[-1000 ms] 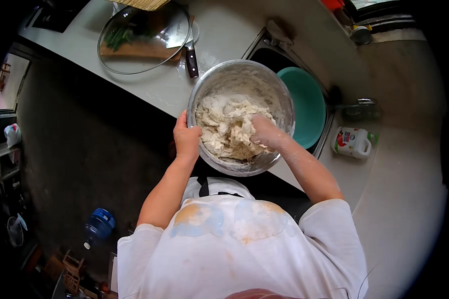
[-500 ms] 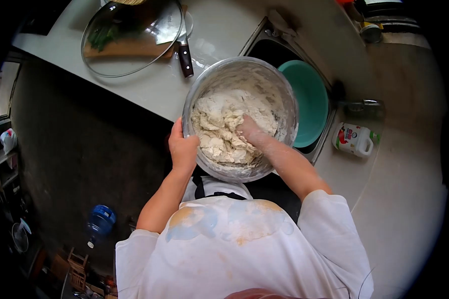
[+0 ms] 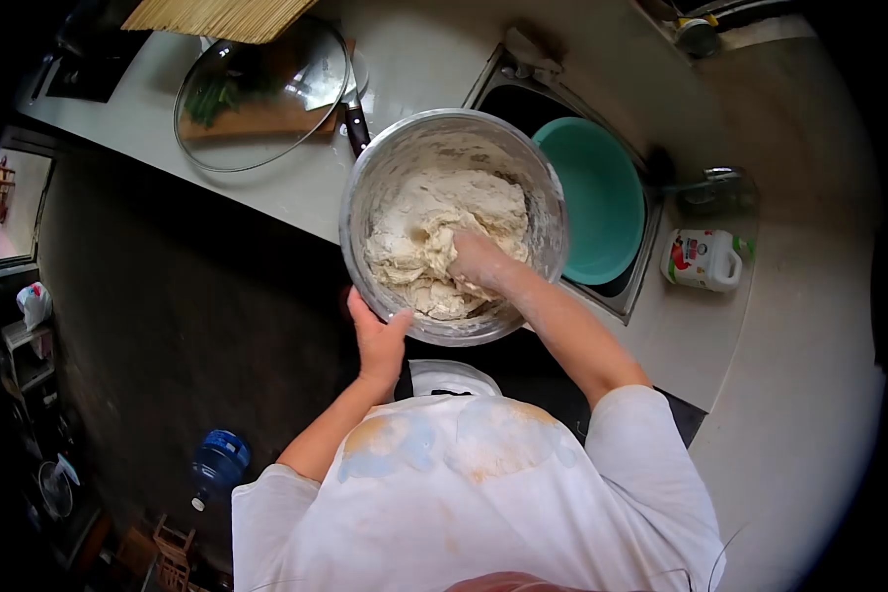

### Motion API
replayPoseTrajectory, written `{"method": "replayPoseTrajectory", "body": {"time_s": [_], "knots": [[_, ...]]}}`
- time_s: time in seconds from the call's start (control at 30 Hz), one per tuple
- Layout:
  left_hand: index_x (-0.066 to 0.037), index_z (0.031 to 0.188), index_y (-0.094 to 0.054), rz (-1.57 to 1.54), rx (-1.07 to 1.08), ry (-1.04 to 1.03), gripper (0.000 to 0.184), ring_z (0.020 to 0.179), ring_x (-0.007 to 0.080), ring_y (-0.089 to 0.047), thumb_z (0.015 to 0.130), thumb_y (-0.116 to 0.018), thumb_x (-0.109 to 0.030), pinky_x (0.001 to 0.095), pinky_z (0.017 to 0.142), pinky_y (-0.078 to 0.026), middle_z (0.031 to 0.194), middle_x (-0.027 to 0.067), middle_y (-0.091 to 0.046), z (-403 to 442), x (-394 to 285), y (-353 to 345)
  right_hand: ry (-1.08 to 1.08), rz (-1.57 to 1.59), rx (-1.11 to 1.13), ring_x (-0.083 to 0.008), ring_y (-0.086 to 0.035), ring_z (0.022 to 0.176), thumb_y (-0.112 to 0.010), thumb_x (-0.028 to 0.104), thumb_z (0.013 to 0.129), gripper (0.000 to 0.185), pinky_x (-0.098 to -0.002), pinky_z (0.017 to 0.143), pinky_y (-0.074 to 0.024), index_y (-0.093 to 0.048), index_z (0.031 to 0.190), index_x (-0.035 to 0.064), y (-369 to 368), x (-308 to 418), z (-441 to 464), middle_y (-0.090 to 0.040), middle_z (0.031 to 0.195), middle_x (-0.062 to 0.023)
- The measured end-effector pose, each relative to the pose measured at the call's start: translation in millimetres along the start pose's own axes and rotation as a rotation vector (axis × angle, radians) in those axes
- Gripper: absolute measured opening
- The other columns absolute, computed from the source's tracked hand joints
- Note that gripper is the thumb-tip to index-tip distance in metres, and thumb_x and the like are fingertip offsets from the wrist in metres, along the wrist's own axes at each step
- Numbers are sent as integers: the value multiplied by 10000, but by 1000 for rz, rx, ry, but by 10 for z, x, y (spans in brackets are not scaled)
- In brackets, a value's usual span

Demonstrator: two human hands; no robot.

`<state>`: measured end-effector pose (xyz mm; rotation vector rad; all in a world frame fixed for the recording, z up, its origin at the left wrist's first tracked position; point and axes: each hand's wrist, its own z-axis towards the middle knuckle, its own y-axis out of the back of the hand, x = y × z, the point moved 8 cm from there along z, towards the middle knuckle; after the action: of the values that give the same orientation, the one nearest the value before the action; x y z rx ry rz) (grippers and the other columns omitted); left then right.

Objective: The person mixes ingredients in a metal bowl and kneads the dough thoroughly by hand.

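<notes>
A large metal bowl [image 3: 360, 212] holds a lumpy, floury mass of dough [image 3: 444, 202]. Its rim is gripped at the lower left by my left hand [image 3: 379, 340], with the thumb at the edge and the other fingers partly out of sight along the outer wall. Inside, my right hand [image 3: 479, 261] is closed and pressed into the middle of the dough, which hides the fingertips. Flour dusts the right wrist and forearm.
Right of the bowl, a green basin [image 3: 602, 212] sits in the sink [image 3: 627, 301]. A white jug [image 3: 703, 259] stands further right. On the counter, a glass lid [image 3: 257, 163] leans over a cutting board with greens, beside a dark-handled knife [image 3: 357, 128]. A blue water bottle [image 3: 219, 457] lies below left.
The bowl has shifted slightly left in view. My left hand has slid along the rim toward my body. My right hand has moved within the dough, which looks more gathered together.
</notes>
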<state>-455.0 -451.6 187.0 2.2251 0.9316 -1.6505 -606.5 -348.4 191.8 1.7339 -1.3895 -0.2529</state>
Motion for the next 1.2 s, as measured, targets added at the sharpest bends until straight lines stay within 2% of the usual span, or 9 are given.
{"method": "replayPoseTrajectory", "body": {"time_s": [0.27,0.5,0.57,0.6,0.7,0.8,0.9,1.0,1.2], "knots": [[20,1239,-348,-170,140,34,652,1078,243,-445,610,-521,33,319,934,-339,1171,141,-448,891,-327,85,287,77,-380,-378,-554,870,-611,77,595,362,-382,808,-434,-591,943,-19,572,74,-505,-576,884,-249],[40,1183,-422,-394,58,107,619,976,235,-518,565,-418,65,299,876,-386,1069,129,-531,655,-170,-17,-11,98,-263,-315,-567,854,-584,80,575,466,-351,784,-440,-521,1010,-73,590,-609,306,-580,892,-241],[40,1182,-425,-436,-18,96,615,976,231,-519,568,-417,67,290,875,-387,1074,123,-531,517,-143,-9,-150,215,-225,-293,-583,801,-556,70,605,411,-346,733,-449,-534,989,-73,554,-699,350,-597,833,-218],[39,1186,-424,-460,-35,95,617,977,229,-518,570,-418,69,289,877,-385,1081,120,-529,461,-144,-19,-212,618,-127,-268,-571,854,-602,102,628,428,-327,763,-448,-533,1021,-54,437,-726,281,-598,911,-183],[36,1195,-420,-495,-64,87,621,982,225,-516,575,-420,76,286,881,-382,1096,117,-524,461,-154,-30,93,686,-155,-281,-508,1047,-626,138,642,519,-321,817,-444,-509,1127,-3,261,-381,-26,-557,1078,-187],[34,1203,-416,-486,-62,132,625,995,221,-511,580,-421,83,284,885,-378,1114,116,-516,406,-118,-8,561,-59,-334,-276,-486,1056,-598,122,676,556,-344,809,-453,-452,1208,56,231,340,-709,-526,1109,-186],[33,1208,-414,-497,-67,161,626,1009,217,-505,584,-421,87,283,892,-372,1127,114,-510,402,-129,-23,465,-347,-243,-269,-509,994,-558,142,707,513,-371,783,-459,-463,1209,89,-187,184,-551,-554,1027,-184],[33,1212,-412,-475,-101,179,632,1018,212,-499,583,-424,89,281,901,-362,1135,113,-505,419,-59,21,251,-567,83,-287,-528,910,-531,119,709,492,-385,754,-467,-478,1198,108,-388,143,-337,-584,910,-158],[31,1223,-402,-463,-85,171,651,1025,204,-491,575,-428,91,275,910,-348,1137,105,-500,403,-11,38,255,-584,125,-273,-573,872,-553,108,684,363,-358,679,-493,-554,1044,62,-136,186,279,-598,902,-162]]}}
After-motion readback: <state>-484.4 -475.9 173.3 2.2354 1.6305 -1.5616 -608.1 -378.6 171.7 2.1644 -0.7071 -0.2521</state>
